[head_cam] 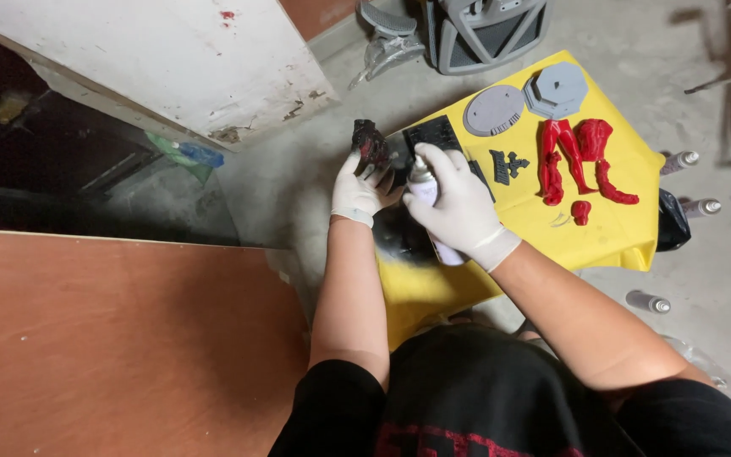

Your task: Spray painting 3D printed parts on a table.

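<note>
The left hand, in a white glove, has its fingers closed around a small dark, black-and-red painted figure part, holding it up above the concrete floor just off the left edge of the yellow sheet; the right hand, also in a white glove, grips a small white spray can with fingers wrapped round its body, the can's top close beside the dark part and pointing towards it; under the two hands the yellow sheet is darkened with black overspray; farther back on the sheet lie a black rectangular grid-like piece, a small black ornamental piece, a grey round disc and a grey octagonal base, side by side; to their right rest glossy red figure parts, leg-like pieces close together with a small red lump just below them; on the floor to the right of the sheet lie three grey spray cans, well apart from the hands; a brown wooden board fills the lower left.
</note>
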